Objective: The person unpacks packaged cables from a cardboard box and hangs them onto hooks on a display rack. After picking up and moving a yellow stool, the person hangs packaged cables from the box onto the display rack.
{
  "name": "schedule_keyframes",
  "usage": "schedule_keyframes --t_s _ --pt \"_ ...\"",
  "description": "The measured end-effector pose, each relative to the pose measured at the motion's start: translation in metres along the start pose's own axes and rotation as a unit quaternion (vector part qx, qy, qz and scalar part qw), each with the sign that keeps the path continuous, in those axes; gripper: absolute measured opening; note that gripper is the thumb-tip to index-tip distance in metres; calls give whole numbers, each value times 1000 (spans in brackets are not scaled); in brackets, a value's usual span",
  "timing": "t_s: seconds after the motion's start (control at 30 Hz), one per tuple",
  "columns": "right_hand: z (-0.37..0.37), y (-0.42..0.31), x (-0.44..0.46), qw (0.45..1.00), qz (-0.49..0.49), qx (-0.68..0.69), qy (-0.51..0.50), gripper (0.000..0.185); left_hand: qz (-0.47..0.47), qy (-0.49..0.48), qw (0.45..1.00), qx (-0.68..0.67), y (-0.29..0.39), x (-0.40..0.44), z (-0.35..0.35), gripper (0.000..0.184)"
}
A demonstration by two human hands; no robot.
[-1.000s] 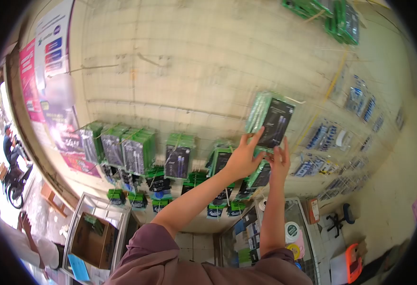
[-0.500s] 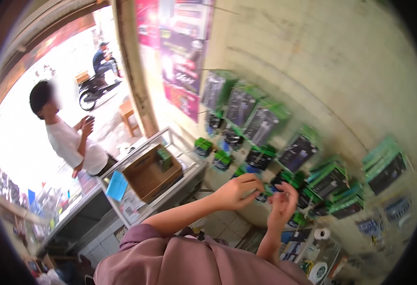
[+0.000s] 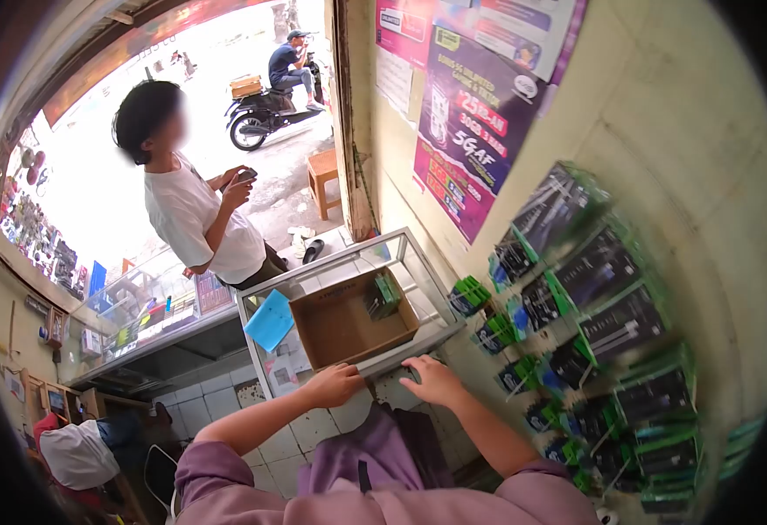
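Note:
At the near edge of a glass display case, my left hand (image 3: pixel 333 385) is closed, its fingers bent together beside the near corner of an open cardboard box (image 3: pixel 340 324). Whatever it may hold is hidden. To its right, my right hand (image 3: pixel 432 380) is open over the case's metal frame (image 3: pixel 401 348), thumb and fingers apart, with nothing visible in it. Inside the box, against its far right side, stands a small green and dark package (image 3: pixel 383 296). A light-blue sheet (image 3: pixel 270 321) lies left of the box on the case.
Packaged accessories (image 3: pixel 606 271) hang in rows on the wall to the right, below a purple poster (image 3: pixel 471 114). Beyond the case a person in a white shirt (image 3: pixel 182 210) holds a dark object. A second glass counter (image 3: pixel 139 306) stands left. Outside are a motorbike (image 3: pixel 261 118) and a wooden stool (image 3: pixel 323 179).
The view has swung left towards the case. Both hands have left the hanging packages and come to the case's near edge, lower and farther apart. My right hand has opened.

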State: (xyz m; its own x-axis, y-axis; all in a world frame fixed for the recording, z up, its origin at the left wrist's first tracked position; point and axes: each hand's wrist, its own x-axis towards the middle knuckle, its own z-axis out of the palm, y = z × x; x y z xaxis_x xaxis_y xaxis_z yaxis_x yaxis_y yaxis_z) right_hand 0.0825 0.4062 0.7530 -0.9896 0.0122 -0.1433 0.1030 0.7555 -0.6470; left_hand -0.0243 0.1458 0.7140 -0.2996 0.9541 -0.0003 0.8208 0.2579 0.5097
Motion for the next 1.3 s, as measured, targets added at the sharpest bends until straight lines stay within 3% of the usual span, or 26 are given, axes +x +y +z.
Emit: schedule_keyframes --t_s 0.13,0.27,0.33,0.4,0.5,0.77,0.9,1.0,1.1,1.3 --pt "73 72 108 997 53 13 60 39 7 -13 990 137 -101 48 33 17" --pt "142 119 187 983 52 21 177 47 -97 73 963 240 -166 121 69 29" --pt "164 125 209 977 72 6 201 54 -114 187 957 191 -189 152 87 44" --pt "178 127 227 974 99 -18 201 60 -164 189 951 181 -197 177 93 58" --pt "191 130 239 972 131 -51 186 64 -153 230 942 188 -222 203 114 64" --pt "198 125 240 947 -13 -84 311 44 -188 279 922 191 -240 191 114 44" --pt "199 123 240 964 11 -12 265 35 -233 228 921 214 -235 177 104 27" --pt "197 123 236 977 25 32 210 37 -204 303 907 210 -239 162 108 27" --pt "199 121 228 975 4 85 206 45 -280 255 921 94 -238 138 114 31" --pt "173 95 193 966 -52 165 192 54 -244 239 937 -75 -197 99 71 39"
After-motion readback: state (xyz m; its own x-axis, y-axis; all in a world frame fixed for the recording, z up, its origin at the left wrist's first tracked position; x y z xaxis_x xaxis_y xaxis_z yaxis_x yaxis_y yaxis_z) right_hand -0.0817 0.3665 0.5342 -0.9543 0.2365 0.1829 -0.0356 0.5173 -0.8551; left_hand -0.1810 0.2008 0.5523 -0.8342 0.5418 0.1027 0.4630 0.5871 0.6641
